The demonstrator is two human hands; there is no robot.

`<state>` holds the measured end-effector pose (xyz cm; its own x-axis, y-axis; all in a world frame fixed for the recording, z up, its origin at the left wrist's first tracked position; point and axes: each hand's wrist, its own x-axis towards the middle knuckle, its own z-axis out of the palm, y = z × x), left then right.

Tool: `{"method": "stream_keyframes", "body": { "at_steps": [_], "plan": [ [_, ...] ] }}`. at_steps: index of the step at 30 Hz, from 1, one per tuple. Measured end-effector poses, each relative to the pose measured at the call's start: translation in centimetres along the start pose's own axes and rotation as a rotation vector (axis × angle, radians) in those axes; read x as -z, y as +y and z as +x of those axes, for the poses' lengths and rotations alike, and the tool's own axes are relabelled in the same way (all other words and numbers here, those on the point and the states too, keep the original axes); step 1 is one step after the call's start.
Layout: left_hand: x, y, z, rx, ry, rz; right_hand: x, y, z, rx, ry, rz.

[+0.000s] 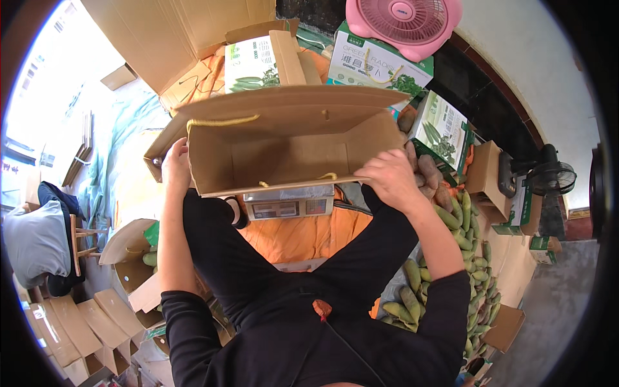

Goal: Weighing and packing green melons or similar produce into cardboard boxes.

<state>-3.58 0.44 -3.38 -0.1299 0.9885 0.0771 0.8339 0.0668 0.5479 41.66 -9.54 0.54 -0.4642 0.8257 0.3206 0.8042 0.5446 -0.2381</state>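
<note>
Between my hands is an open cardboard box [290, 155] with its top flaps raised and yellow rope handles. Its inside shows bare brown walls and floor. My left hand [175, 169] grips the box's left end, the fingers partly hidden along its side. At the right front corner, my right hand [391, 177] is closed over the rim. Just beyond my knees, a digital scale [277, 208] with a metal top shows under the near edge of the box. Whether the box rests on the scale or is held above it, I cannot tell.
Green radishes [478, 277] lie heaped at my right, with brownish roots [429, 171] behind them. Printed cartons [445, 132] stand at the back right, one under a pink fan [405, 19]. Folded boxes [80, 326] stand at lower left. An orange cloth [290, 242] covers the floor between my legs.
</note>
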Motion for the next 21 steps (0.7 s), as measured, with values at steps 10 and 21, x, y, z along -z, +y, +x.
{"method": "stream_keyframes", "body": {
  "at_steps": [10, 21],
  "plan": [
    [-0.4, -4.5, 0.2, 0.005, 0.078, -0.159, -8.2, 2.5, 1.7, 0.001, -0.236, 0.036],
    [0.5, 4.3, -3.8, -0.349, 0.045, -0.161, -1.6, 4.5, -5.2, -0.45, 0.161, 0.25]
  ]
}}
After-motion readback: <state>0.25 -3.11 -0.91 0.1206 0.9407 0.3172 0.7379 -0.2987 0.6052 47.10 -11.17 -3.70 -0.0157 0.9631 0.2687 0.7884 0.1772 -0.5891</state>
